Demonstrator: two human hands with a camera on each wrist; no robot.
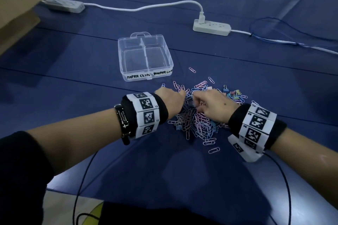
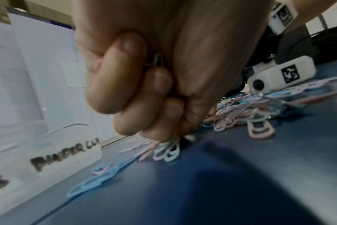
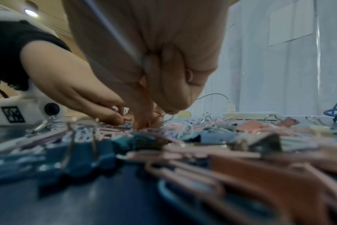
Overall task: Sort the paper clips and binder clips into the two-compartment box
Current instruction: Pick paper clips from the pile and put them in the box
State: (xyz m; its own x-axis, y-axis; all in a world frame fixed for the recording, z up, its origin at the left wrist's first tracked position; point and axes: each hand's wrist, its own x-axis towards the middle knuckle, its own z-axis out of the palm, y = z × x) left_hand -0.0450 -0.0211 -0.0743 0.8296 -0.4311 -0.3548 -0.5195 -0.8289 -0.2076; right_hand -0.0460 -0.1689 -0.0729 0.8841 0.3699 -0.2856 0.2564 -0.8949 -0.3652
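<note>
A blue-covered table point(image 1: 91, 64) fills the head view, seen from above by a person whose two forearms reach in from the bottom corners. At the far left lies a white power strip point(image 1: 64, 4), partly under a flap of brown cardboard point(image 1: 16, 11). Nearer the middle sits the clear two-compartment box point(image 1: 145, 56), lid off, its long axis running left to right and its carry handle pointing away from the person; a central wall splits it into a left compartment labelled "PAPER CLIPS" and a right one whose label reads roughly "BINDER CLIPS". Both compartments look bare. Just in front of the box and slightly to its right spreads a loose pile of pastel paper clips point(image 1: 195, 124), pink, blue and white, lying at every angle with no common direction. The left hand point(image 1: 169, 99), wearing a black wristband with square printed markers, rests on the pile's left edge; in the left wrist view its fingers point(image 2: 117, 79) are curled tight into the palm around several paper clips, whose looped ends stick out below the fist. The right hand point(image 1: 213, 107), banded the same way, presses down into the middle of the pile; its fingers point(image 3: 142, 117) come together in a pinch among the clips, though what they grip is too blurred to tell. Small coloured binder clips point(image 1: 232, 93) cluster at the pile's right edge. Far right lies a second white power strip point(image 1: 212, 27).
</note>
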